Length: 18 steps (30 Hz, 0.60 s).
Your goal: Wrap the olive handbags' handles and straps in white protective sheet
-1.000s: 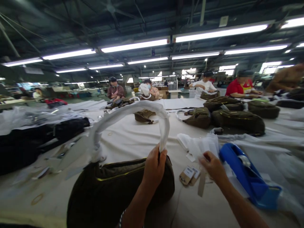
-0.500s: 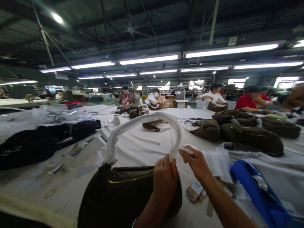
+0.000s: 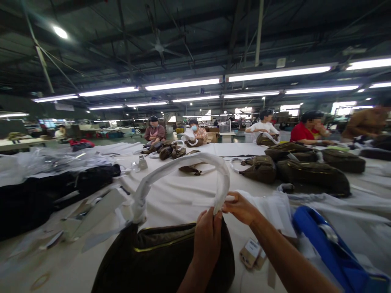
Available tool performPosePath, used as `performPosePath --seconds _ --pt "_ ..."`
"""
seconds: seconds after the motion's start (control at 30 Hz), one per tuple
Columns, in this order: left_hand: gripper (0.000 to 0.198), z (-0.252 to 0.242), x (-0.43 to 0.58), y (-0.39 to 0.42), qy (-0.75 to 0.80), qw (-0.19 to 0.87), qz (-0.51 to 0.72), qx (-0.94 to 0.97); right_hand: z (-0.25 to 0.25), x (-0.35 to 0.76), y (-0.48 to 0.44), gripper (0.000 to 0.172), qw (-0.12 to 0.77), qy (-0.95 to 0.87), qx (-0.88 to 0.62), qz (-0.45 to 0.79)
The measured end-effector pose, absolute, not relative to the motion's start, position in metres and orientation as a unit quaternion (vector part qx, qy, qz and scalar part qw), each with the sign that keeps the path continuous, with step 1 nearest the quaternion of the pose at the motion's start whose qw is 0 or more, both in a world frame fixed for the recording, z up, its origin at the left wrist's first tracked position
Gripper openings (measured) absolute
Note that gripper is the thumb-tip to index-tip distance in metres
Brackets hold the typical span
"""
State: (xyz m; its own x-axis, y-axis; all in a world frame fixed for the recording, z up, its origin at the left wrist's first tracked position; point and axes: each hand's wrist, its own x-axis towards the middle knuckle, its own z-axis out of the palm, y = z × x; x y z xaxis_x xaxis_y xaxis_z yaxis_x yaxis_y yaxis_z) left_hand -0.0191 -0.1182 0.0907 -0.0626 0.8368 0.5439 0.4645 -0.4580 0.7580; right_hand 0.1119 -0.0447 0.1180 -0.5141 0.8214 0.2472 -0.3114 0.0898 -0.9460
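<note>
A dark olive handbag (image 3: pixel 152 260) with a gold zipper stands upright right in front of me. Its strap (image 3: pixel 183 161) arches above it, wrapped in thin white paper. My left hand (image 3: pixel 207 234) is closed around the strap's lower right end, just above the bag. Close beside it, my right hand (image 3: pixel 240 207) pinches a strip of the white wrapping paper (image 3: pixel 229 198) against the strap. The fingertips of both hands nearly meet there. The strap's left end, bunched in paper, joins the bag at its left top corner.
To the right lie a blue tape dispenser (image 3: pixel 326 244), brown tags (image 3: pixel 250 252) and a stack of white sheets (image 3: pixel 279 211). More olive bags (image 3: pixel 311 175) sit behind them. Black bags (image 3: pixel 61 191) and clear plastic (image 3: pixel 55 162) cover the left. Several people work across the table.
My right hand has moved left and in against the strap, bringing the paper strip across it. My left hand keeps its grip. The view has turned slightly to the right.
</note>
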Motion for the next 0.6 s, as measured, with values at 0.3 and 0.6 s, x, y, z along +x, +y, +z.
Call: performPosePath --seconds 0.3,0.6 --pt "0.059 0.097 -0.023 -0.112 0.408 0.412 0.672 0.461 0.117 0.106 -0.048 0.036 0.478 -0.579 -0.198 0.630" --pt "0.023 0.073 -0.031 -0.099 0.415 0.141 0.677 0.591 0.116 0.096 -0.069 0.030 0.560 -0.581 -0.310 0.503"
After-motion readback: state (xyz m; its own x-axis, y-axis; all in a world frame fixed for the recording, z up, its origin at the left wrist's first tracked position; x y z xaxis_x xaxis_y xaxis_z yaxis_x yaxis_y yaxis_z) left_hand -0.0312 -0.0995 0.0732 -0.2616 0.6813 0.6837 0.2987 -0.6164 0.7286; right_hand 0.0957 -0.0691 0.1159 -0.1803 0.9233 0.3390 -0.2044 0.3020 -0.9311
